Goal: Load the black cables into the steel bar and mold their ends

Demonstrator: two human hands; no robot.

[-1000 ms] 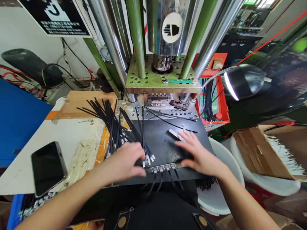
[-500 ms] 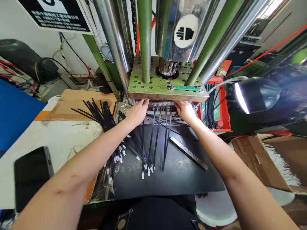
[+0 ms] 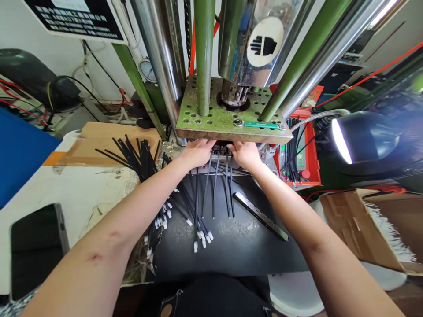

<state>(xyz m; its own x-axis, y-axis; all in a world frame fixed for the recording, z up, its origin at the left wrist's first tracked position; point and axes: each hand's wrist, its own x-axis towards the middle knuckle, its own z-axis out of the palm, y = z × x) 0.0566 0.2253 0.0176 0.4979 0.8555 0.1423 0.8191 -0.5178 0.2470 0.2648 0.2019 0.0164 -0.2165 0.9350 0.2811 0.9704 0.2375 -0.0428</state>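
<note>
Both hands reach beneath the green press plate at the metal mould. My left hand is at the mould's left part; its fingertips are hidden under the plate. On the other side, my right hand has its thumb pointing inward beside the cables, and its other fingers are mostly hidden. Several thin black cables run out of the mould between the hands and lie toward me. A slotted metal bar rests on the black mat below my right forearm.
Black cables with white connectors lie left of centre, near a black cable bundle. A green wrench rests on the press plate. At right are a lamp, a red control box and a carton. A phone lies left.
My hands have moved closer together along the mould. The metal strip seen between them earlier is out of sight, and the mould's dark middle shows. The cables' near ends have shifted.
</note>
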